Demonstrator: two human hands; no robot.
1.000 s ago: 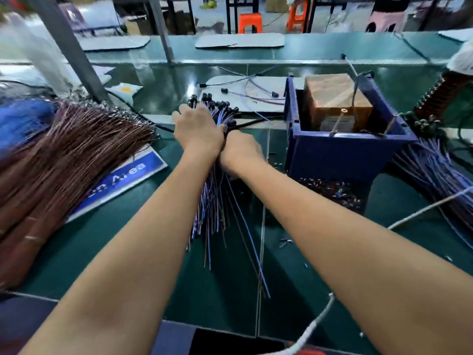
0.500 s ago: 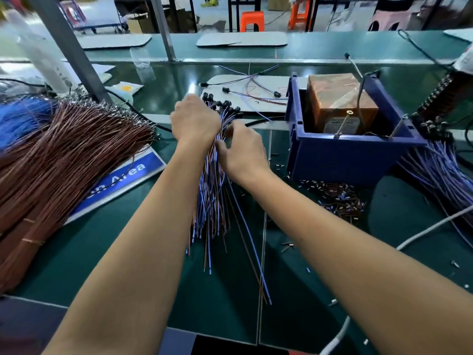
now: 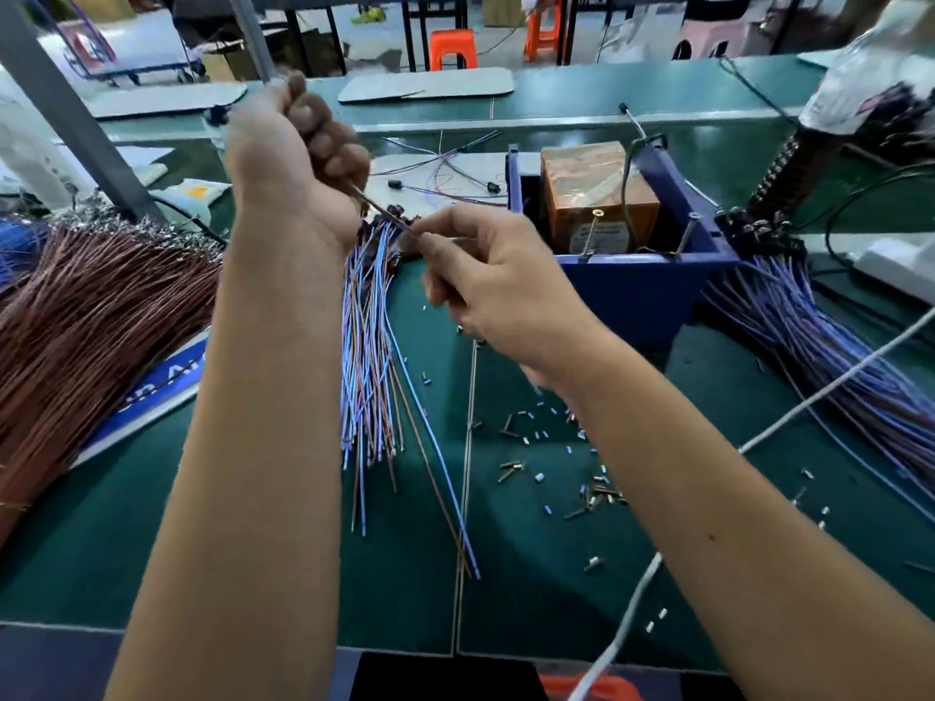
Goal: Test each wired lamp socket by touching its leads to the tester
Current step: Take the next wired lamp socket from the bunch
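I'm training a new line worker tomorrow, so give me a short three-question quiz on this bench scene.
1. True or false: the left hand is raised in a fist above the bundle of wired sockets.
2. What does the right hand hold? A) a screwdriver B) thin wire leads pinched at the fingers C) nothing
3. Fill in: the orange-brown tester block sits inside a ____ bin.

Key: 1 true; 2 B; 3 blue. The leads run from the left fist to the right fingers; the socket end is hidden in the fist.
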